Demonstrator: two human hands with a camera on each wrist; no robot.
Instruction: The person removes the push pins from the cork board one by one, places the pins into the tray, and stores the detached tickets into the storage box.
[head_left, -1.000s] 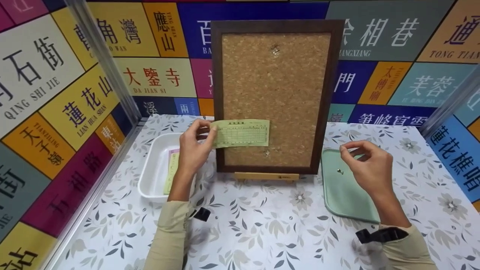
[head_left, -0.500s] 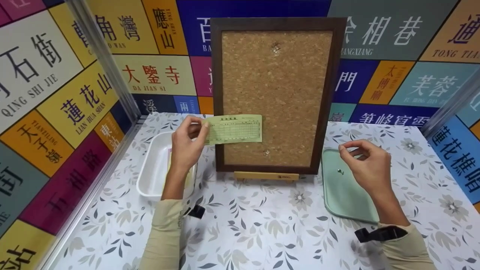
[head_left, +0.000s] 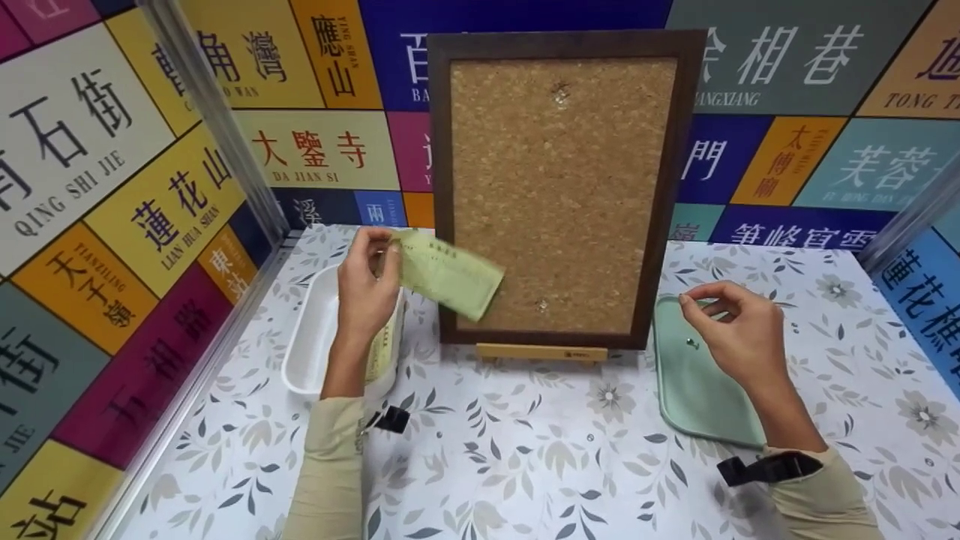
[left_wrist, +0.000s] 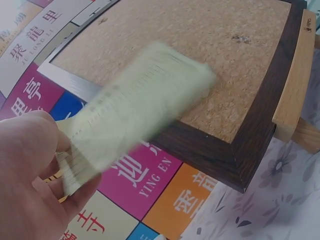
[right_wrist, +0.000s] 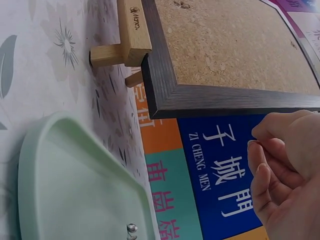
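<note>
My left hand pinches one end of a green printed paper form. Its free end tilts down to the right, in front of the lower left of a framed cork board. Motion blurs the form in the left wrist view. Over a mint green tray, my right hand holds its thumb and forefinger close together. Whether something tiny sits between those fingertips cannot be made out, even in the right wrist view. A small shiny metal pin lies in the tray, below and left of that hand.
The board leans on a wooden stand. A white plastic bin at the left, partly behind my left forearm, holds more printed paper. A floral cloth covers the table. Lettered panels enclose the back and sides.
My left hand has drawn left with the form, uncovering more of the cork. The form has swung from nearly level to tilted down at its right end. My right hand stays in place.
</note>
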